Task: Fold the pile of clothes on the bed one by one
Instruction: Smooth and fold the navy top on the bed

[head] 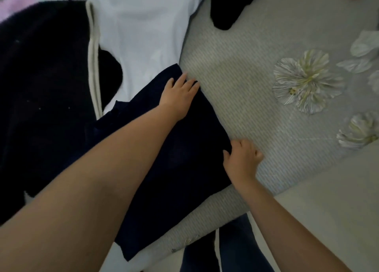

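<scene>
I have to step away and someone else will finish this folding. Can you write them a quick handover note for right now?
Left hand: flat, fingers straight, pressing the far end of the navy garment.
Right hand: fingers curled at the garment's right edge, apparently pinching it.
Where things are: the navy garment lies on the grey bedspread, overlapping a white garment. A dark garment with white stripes lies left of it, and a black piece lies at the far end.
Done: the navy piece looks partly flattened.
Left: finish folding it, then fold the white, striped and black pieces.
</scene>
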